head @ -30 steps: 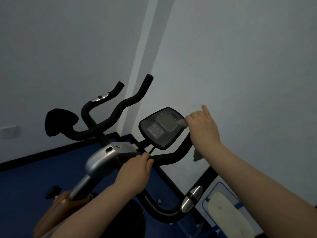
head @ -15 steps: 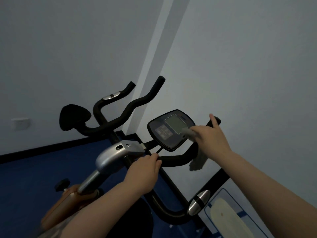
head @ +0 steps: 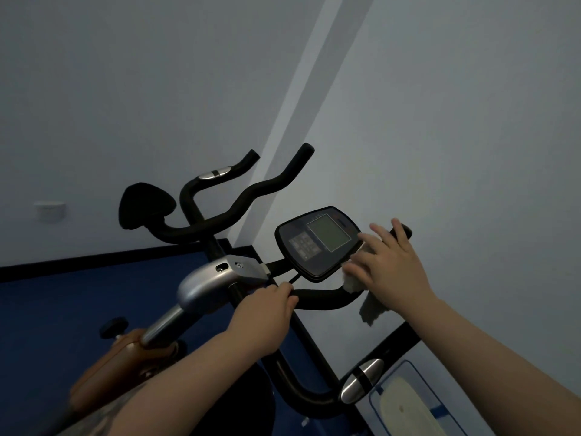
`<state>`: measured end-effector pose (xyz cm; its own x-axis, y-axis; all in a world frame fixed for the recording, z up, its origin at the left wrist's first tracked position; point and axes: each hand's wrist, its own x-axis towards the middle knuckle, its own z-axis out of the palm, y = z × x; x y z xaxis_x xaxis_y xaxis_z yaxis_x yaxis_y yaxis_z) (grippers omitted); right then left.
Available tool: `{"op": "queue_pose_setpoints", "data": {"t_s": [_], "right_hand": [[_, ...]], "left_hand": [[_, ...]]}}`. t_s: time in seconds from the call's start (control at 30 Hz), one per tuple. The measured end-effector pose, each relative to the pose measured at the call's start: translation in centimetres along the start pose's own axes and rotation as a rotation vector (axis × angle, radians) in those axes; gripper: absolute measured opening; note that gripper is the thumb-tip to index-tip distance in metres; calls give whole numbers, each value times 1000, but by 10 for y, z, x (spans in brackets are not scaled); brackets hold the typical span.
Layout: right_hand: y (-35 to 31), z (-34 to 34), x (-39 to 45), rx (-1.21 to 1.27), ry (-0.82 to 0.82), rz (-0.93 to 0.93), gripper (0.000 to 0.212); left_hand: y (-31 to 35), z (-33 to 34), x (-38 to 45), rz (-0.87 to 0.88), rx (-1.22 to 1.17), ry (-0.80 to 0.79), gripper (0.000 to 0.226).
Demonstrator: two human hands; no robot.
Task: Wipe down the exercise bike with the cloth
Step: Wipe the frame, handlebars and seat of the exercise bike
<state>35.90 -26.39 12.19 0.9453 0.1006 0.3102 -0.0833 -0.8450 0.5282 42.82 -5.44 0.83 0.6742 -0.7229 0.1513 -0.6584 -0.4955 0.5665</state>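
- The room around me is dim and bluish; the bike's console point(head: 319, 242) shows up dark, its screen a dull grey without glare.
- A paler band of light runs diagonally up the wall point(head: 440, 121) above the console.
- Below the console, the floor point(head: 63, 309) sinks into deep shadow.
- Straight lines bend toward the frame edges.
- Fine detail looks soft and slightly smeared.

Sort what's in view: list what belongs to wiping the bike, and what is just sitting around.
Part of the job:
- cloth, pressed under the right hand
- console, being wiped at its right edge
- handlebar, held by the left hand
- silver stem cover

Just around:
- wall socket
- white and blue object by the wall, unclear what it is
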Motion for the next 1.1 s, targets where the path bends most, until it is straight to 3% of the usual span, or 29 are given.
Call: {"op": "queue_pose_setpoints", "data": {"t_s": [0.03,0.2,0.3,0.4,0.57,0.7,0.9,1.0,1.1], "right_hand": [[0,2,-1,-64,25,-9,22],[15,4,8,-67,159,-90,28],[31,-3,23,-60,262,-37,19],[25,-3,20,-99,198,47,13],[22,-5,24,-69,-92,-129,22],[36,-18,27,-66,92,-19,14],[14,1,25,-99,-159,-197,27],[30,-10,34,-85,4,-34,20],[7,-3,23,-49,-97,59,30]], "left_hand": [[0,0,0,14,4,-4,30],[0,-2,0,26,18,0,29],[0,-1,1,7,9,10,28],[1,1,1,-2,0,13,29],[1,1,0,14,6,16,29],[1,1,1,8,5,14,28],[2,1,0,-9,-2,-11,28],[2,-1,2,-38,-35,7,29],[0,-1,0,-52,-45,14,29]]}}
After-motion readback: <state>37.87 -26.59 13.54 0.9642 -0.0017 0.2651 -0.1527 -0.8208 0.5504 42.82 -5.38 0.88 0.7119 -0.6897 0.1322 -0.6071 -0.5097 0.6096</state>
